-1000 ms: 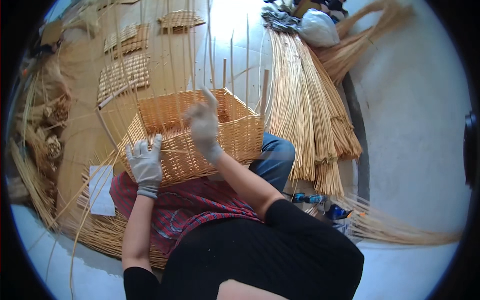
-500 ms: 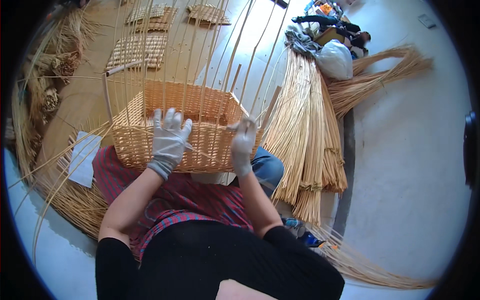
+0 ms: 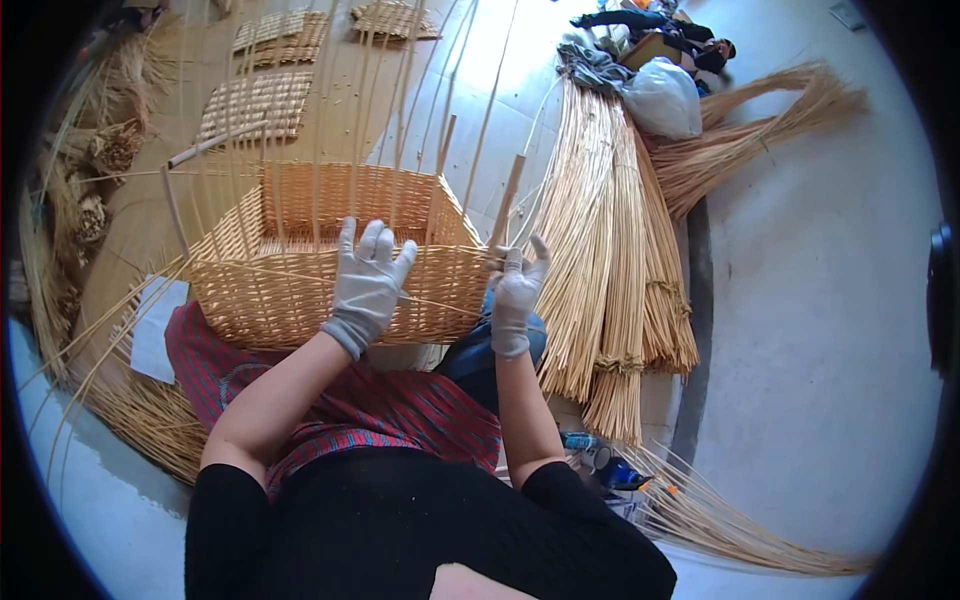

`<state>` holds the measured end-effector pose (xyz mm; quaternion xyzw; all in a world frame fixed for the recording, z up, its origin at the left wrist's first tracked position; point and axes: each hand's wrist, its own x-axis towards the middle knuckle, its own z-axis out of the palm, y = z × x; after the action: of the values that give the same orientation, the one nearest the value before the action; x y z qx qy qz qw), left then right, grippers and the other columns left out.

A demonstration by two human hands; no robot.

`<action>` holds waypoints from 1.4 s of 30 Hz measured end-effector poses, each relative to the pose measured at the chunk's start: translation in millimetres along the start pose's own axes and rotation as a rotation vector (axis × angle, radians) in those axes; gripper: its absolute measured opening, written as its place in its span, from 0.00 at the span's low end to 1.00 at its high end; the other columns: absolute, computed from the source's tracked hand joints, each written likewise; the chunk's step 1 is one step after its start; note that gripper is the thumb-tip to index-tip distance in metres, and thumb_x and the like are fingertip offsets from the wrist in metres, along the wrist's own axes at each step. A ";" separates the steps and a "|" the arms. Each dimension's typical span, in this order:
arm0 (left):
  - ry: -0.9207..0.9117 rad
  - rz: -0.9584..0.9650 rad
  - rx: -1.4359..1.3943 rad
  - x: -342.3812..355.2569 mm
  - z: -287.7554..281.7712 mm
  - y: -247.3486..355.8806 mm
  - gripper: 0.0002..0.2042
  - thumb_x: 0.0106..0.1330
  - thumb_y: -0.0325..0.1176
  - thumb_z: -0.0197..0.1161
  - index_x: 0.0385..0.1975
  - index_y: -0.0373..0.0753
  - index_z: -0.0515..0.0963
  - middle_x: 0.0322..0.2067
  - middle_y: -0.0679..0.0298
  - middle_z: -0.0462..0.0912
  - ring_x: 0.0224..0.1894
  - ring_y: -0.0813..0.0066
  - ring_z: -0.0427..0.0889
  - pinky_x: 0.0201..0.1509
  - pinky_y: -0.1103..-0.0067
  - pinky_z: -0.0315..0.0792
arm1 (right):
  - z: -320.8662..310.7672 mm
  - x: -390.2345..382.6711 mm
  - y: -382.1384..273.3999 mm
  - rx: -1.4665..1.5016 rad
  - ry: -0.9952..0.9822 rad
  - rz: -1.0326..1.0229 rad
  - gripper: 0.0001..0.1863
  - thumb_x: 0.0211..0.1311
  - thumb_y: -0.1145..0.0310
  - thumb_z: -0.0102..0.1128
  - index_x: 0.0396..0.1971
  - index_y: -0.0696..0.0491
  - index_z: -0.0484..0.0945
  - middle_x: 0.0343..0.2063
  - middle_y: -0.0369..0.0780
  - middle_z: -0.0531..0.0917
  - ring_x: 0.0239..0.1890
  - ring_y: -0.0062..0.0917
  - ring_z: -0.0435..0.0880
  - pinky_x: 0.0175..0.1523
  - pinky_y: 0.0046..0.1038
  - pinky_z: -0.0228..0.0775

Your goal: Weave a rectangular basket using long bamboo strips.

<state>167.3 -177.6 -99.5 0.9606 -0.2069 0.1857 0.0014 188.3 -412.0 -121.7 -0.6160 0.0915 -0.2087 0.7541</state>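
Observation:
A half-woven wicker basket [image 3: 262, 310] rests over my lap, its upright stakes rising from the walls. My gloved left hand [image 3: 366, 285] lies against the front wall, fingers spread and reaching over the rim. At the front right corner, beside a thick wooden corner stick [image 3: 508, 200], my gloved right hand [image 3: 514, 298] has its thumb and a finger pinched together at the rim. Another of its fingers points up. What the pinch holds is too small to make out. A loose strand crosses the front wall near my left hand.
Woven mats [image 3: 262, 105] lie on the floor ahead. To the right spread large bundles of wicker rods [image 3: 600, 250], with a white plastic bag [image 3: 664, 100] behind them. More straw-coloured bundles [image 3: 120, 145] line the left side. A white paper sheet [image 3: 158, 330] lies beside my knee.
The basket has shifted left and turned slightly. My right hand has moved right to the corner stick, and my left hand has slid right along the front wall.

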 end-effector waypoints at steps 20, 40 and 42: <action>-0.187 -0.001 -0.343 35.0 0.3 63.4 0.36 0.63 0.48 0.66 0.71 0.49 0.63 0.66 0.53 0.69 0.71 0.58 0.64 0.77 0.59 0.47 | -13.2 -1.1 5.1 0.204 0.042 0.231 0.08 0.70 0.70 0.63 0.45 0.53 0.76 0.43 0.37 0.85 0.45 0.19 0.84 0.47 0.24 0.79; -0.013 0.192 -0.493 -18.0 21.9 108.4 0.26 0.60 0.34 0.63 0.61 0.43 0.73 0.55 0.55 0.77 0.62 0.53 0.74 0.71 0.59 0.62 | -22.9 -6.1 18.5 0.231 -0.037 0.286 0.06 0.72 0.71 0.59 0.46 0.51 0.76 0.43 0.36 0.84 0.47 0.20 0.83 0.47 0.23 0.79; -0.235 0.175 -0.696 -33.2 4.6 120.9 0.27 0.60 0.34 0.66 0.61 0.43 0.73 0.51 0.56 0.80 0.57 0.55 0.77 0.67 0.60 0.66 | -25.4 -5.8 20.0 0.239 -0.028 0.302 0.07 0.72 0.73 0.59 0.46 0.51 0.76 0.44 0.36 0.84 0.47 0.20 0.84 0.48 0.23 0.78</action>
<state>92.7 -275.4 -124.6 0.8961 -0.3374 -0.0078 0.2882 177.1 -429.1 -147.4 -0.5040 0.1470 -0.0939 0.8459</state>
